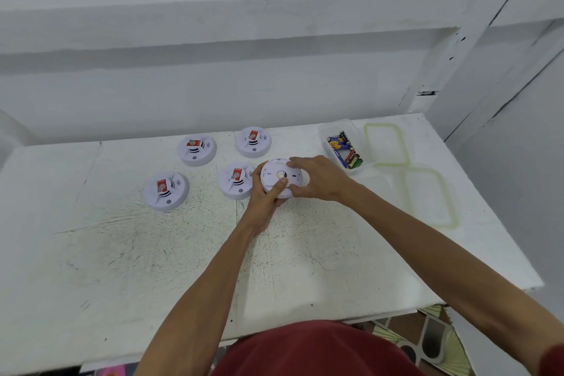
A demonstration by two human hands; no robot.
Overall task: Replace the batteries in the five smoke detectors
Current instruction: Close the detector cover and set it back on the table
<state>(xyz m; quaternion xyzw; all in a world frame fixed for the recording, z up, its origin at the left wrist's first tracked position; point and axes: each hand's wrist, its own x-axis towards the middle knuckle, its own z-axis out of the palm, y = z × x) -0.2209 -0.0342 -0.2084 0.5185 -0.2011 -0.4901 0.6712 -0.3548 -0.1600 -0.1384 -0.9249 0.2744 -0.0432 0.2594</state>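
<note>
Smoke detector in hand [280, 178] is just right of the middle of the scuffed white worktop [183, 253]. It is a round disc with no long axis, and its flat face points up toward the camera, slightly tipped. The left hand [263, 195] grips it from the lower left, thumb pressed across the face. The right hand [319, 178] curls its fingers [297, 162] round the right rim.

Just beside it on the left lies the middle detector [236, 181], with the front-left detector [166, 191] further left, both red-labelled side up. To the right is a green-rimmed lid [430, 195]. Beyond are the back-left detector [197, 149], the back-right detector [253, 142], a clear tub [328, 131] of jumbled batteries [346, 151] and a second lid [386, 143]. A white wall [213, 85] rises behind.
</note>
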